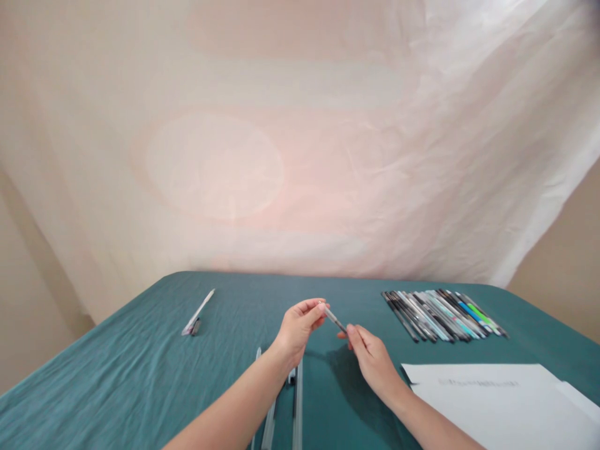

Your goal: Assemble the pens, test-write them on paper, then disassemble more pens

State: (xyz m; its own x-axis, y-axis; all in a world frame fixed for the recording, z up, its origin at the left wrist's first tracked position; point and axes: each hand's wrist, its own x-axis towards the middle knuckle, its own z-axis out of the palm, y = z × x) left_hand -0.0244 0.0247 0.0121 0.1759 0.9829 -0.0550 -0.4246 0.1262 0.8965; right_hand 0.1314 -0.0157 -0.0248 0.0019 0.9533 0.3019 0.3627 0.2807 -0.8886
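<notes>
My left hand (300,325) and my right hand (368,353) meet above the middle of the teal table (140,375). Between them they hold a slim pen (334,319), tilted down to the right. The left fingertips pinch its upper end and the right fingertips pinch its lower, darker end. Both hands are closed on it. Under my left forearm lie a few clear pen parts (297,406) on the cloth, partly hidden by the arm.
A row of several pens (443,314), black, white, teal, blue and green, lies at the back right. White paper sheets (492,400) sit at the front right. One white pen (198,312) lies at the back left. A pale sheet (300,137) hangs behind the table.
</notes>
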